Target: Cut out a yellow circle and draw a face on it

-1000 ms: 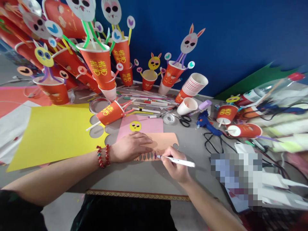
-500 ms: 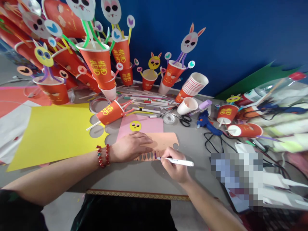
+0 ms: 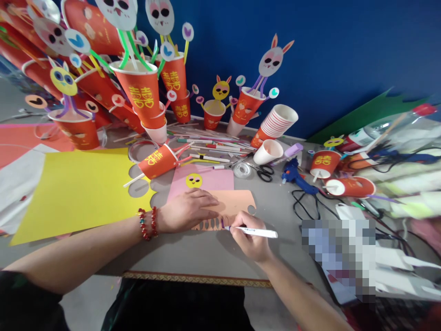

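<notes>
My right hand [image 3: 251,239] is closed around a white marker [image 3: 259,232], its purple tip touching the lower edge of an orange paper sheet [image 3: 237,202]. Cut-out holes line that edge, and a small purple outline is drawn beside them. Flat on the left part of the same sheet lies my left hand [image 3: 189,209], fingers stretched out. Behind it a pink sheet [image 3: 213,177] pokes out, bearing a yellow paper circle [image 3: 194,180] with a drawn face.
To the left a large yellow sheet [image 3: 82,193] has round cut-outs, with a tipped red cup [image 3: 158,162] nearby. Scissors [image 3: 265,173], tape [image 3: 242,170] and a blue glue gun [image 3: 298,177] lie beyond my right hand. Decorated cups [image 3: 140,94] and stacked white cups [image 3: 279,120] stand at the back.
The marker tip has barely shifted at the orange sheet's lower edge. My left hand stays in place.
</notes>
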Demonstrator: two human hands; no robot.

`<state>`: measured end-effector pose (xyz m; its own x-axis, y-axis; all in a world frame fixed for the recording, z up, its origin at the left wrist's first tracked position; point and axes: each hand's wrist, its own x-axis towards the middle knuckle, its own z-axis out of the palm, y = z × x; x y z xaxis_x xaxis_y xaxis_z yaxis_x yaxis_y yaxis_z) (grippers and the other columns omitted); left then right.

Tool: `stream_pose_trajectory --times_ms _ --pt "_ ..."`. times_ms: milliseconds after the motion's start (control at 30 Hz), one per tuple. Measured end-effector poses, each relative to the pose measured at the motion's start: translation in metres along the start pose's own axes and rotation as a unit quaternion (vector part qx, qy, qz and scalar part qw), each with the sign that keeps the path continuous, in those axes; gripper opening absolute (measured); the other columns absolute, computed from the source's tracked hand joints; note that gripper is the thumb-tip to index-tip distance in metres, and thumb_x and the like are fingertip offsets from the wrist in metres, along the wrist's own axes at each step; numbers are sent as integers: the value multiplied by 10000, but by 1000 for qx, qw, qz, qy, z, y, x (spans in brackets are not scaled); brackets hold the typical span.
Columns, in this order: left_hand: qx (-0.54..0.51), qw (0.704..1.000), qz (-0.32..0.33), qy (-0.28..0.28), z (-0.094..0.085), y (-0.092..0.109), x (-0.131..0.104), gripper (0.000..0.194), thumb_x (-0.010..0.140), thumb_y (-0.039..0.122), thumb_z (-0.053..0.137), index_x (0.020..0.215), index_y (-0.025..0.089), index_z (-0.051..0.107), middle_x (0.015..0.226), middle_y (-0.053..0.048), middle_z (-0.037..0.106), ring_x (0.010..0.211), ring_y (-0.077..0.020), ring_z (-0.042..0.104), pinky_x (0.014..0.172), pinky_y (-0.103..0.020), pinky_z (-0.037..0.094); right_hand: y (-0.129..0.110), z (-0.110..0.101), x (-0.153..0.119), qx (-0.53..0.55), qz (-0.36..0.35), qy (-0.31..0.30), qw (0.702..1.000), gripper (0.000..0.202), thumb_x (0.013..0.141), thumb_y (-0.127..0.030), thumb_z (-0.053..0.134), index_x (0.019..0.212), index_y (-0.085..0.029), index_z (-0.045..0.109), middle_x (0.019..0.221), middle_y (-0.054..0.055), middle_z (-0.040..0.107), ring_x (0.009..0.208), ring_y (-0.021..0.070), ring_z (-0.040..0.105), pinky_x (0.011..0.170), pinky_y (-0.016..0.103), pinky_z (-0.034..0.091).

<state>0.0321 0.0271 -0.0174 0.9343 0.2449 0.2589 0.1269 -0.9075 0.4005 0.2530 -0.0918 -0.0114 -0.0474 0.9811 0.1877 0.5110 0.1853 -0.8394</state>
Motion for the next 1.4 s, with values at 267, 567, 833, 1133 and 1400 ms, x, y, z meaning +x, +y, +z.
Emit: stream_pose_trajectory --times_ms 267,567,833,1133,1400 --pt "-5 1000 6 12 2 -1 -1 325 971 185 514 1253 252 663 1347 -74 642 1260 -244 561 1052 -391 434 -2 -1 1 -11 -1 2 1000 220 805 -140 530 623 -228 445 526 -59 455 470 113 411 483 249 316" --pt "-7 1000 6 9 -1 0 0 349 929 154 563 1245 255 673 1346 -72 642 1240 -252 576 1047 -401 445 0 0 -1 -3 5 3 1000 216 802 -144 538 619 -227 460 531 -52 467 475 114 414 478 250 322" --pt "4 1000 19 19 1 -1 -1 330 958 147 531 1238 242 676 1336 -81 651 1229 -264 578 1041 -420 454 8 0 -7 78 77 91 990 147 939 -243 543 795 -216 558 593 -25 604 493 127 522 479 237 395" --pt "13 1000 11 6 4 -3 -3 433 879 89 559 1261 269 657 1382 -64 616 1257 -276 549 1045 -426 455 9 -10 -7 8 36 64 997 54 867 -215 596 819 -214 620 613 -27 547 502 129 462 472 249 371" --pt "9 1000 5 13 7 -4 -4 419 877 81 580 1239 271 672 1379 -49 622 1266 -264 547 1061 -417 448 8 -7 -5 22 32 23 999 139 903 -208 547 767 -224 566 564 -50 478 474 126 408 469 256 316"
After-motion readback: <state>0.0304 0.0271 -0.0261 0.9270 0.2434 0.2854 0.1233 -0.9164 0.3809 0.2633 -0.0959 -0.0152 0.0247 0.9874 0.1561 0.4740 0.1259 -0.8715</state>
